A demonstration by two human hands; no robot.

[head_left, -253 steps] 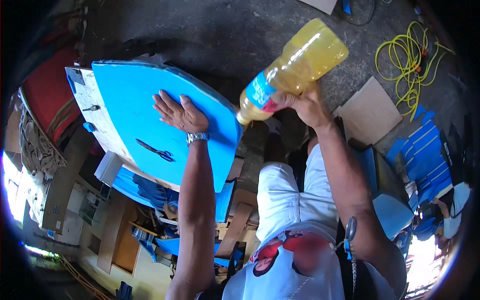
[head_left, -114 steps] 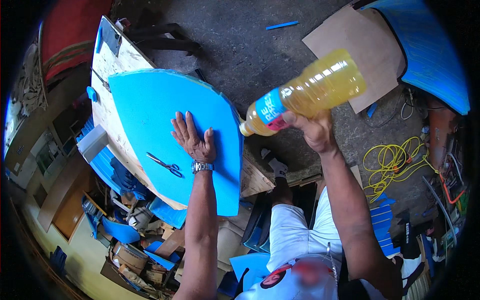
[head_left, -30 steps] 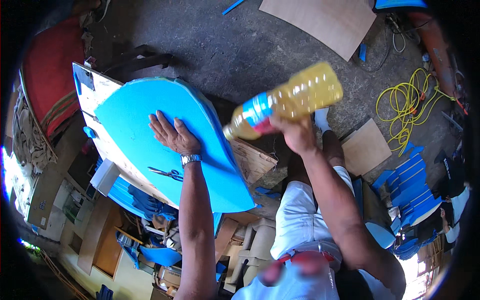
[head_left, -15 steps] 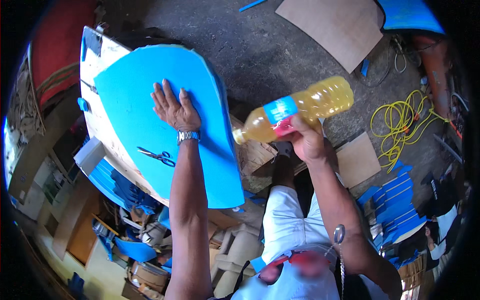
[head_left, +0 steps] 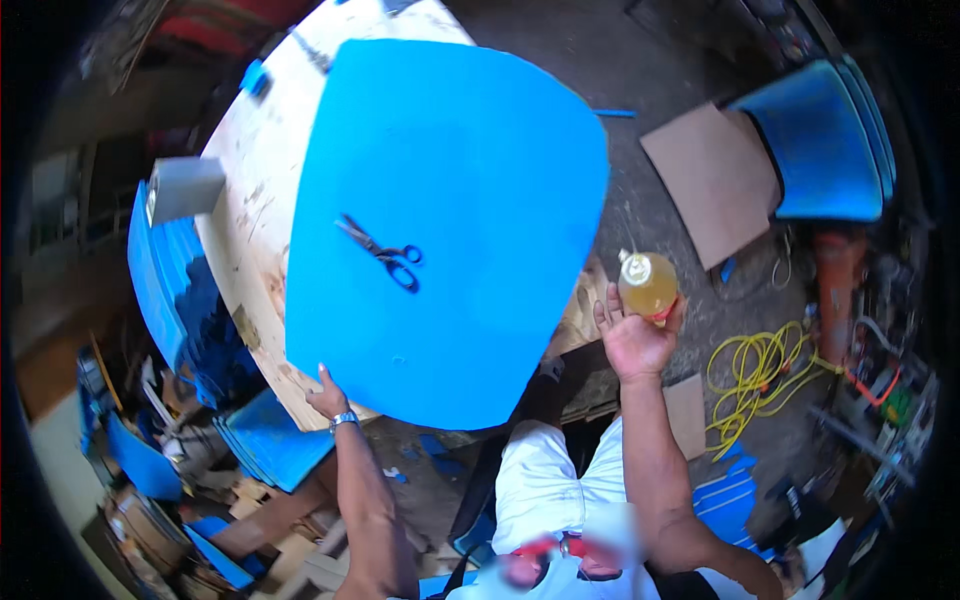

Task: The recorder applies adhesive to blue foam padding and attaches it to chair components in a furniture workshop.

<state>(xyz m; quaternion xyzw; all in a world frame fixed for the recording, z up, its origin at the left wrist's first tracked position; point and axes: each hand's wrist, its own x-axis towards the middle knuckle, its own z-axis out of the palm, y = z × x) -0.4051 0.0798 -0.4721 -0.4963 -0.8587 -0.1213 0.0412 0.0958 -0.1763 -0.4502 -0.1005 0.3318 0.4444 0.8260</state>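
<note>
A large blue sheet with a rounded outline lies flat on a pale wooden table. Black-handled scissors rest on the sheet, blades slightly apart. My left hand, with a metal watch at the wrist, is at the sheet's near left corner; its thumb points forward and its other fingers curl around the edge, partly hidden. My right hand, palm up, holds a plastic bottle of yellow liquid beside the table's right side. The bottle's capped end faces me, and its lower part is hidden.
A grey block-like object sits on the table's left edge. Stacked blue sheets and a brown board lie at the far right. A yellow cord is coiled on the floor. Scraps and boards clutter the lower left.
My left hand has slid from the sheet's middle to its near left corner. The bottle has swung from lying sideways to cap toward me. The view has shifted, showing more of the sheet.
</note>
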